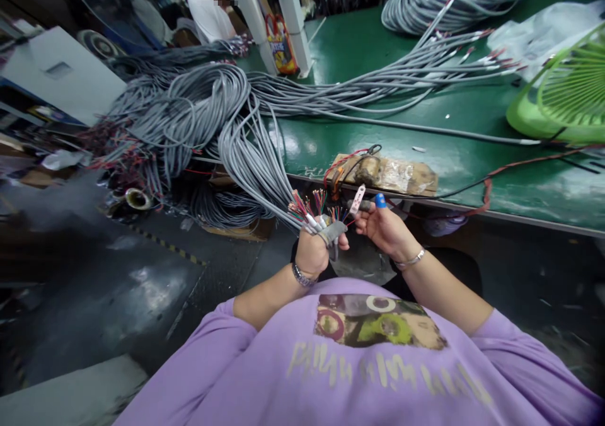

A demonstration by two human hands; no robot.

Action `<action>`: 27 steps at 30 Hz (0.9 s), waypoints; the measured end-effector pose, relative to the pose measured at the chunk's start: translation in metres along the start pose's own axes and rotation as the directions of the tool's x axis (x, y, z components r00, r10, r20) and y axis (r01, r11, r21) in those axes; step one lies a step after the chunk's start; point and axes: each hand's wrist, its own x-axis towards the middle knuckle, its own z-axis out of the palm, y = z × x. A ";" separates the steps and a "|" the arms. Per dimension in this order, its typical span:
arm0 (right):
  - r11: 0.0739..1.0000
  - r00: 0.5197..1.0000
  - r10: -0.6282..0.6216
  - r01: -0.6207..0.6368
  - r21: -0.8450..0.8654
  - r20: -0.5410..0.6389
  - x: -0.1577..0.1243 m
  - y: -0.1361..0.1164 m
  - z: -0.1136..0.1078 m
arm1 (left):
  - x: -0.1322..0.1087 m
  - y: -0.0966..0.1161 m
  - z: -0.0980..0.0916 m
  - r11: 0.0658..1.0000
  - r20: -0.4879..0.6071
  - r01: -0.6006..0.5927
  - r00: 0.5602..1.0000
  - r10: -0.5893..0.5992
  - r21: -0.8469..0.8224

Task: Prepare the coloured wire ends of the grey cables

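Note:
My left hand (314, 253) is closed around the ends of several grey cables (265, 174). Their outer jackets are stripped there, and thin coloured wires (299, 207) fan out above my fist. Another splayed tuft of wires (336, 213) points towards my right hand (385, 229). That hand is just right of the bundle, its fingers curled in and a blue cover on the thumb tip. A small pinkish-white strip (358, 200) shows at its fingertips; whether it is pinched there is unclear. Whatever lies between those fingers is too small to name.
Coiled grey cables (198, 111) heap at the left end of the green bench (326, 139). A taped wooden block (397, 172) lies near the bench edge, with cords beside it. At right are a green fan (567, 92) and plastic bag (543, 35). A person (210, 10) is behind.

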 end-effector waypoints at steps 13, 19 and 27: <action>0.977 0.978 -0.210 0.209 -0.052 -0.010 0.018 0.009 0.019 | 0.008 -0.003 0.002 0.998 0.035 0.036 0.999 -0.037 0.049; 0.989 0.994 -0.108 0.109 0.103 -0.007 0.022 0.006 0.024 | 0.008 -0.003 0.003 0.998 0.060 0.045 0.997 -0.047 0.037; 0.983 0.997 -0.075 0.073 0.171 0.001 0.021 0.007 0.025 | 0.011 -0.008 0.001 0.998 0.061 0.052 0.997 -0.055 0.044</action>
